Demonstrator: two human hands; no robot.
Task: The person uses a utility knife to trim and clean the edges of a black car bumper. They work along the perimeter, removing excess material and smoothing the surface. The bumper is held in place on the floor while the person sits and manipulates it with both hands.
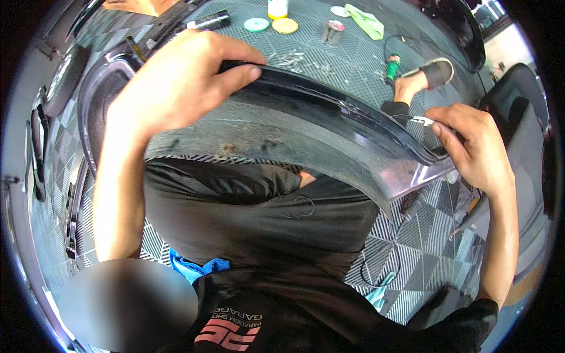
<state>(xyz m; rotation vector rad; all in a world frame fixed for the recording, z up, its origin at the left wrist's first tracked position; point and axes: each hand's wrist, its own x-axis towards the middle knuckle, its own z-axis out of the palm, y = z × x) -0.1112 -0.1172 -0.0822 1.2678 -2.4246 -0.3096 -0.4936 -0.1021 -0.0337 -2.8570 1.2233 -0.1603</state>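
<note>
Across my lap lies a long, curved black car body panel [347,141], its dusty grey inner side toward me and a glossy rim along its far edge. My left hand [176,88] is closed on that far edge, thumb and fingers pinching the rim. At the panel's right end, my right hand [474,147] pinches a small white strip [421,120] between thumb and fingers, close to the rim. What the strip is, I cannot make out. Part of the panel's left end is hidden behind my left hand and forearm.
Beyond the panel, on the grey tiled floor, are a can [333,33], round teal [256,25] and yellow [285,26] pads, a green cloth [365,22], a green-bodied tool [392,66] and white scraps [300,59]. A sandalled foot [432,79] stands beyond my right hand. A blue cloth [197,267] lies near my waist.
</note>
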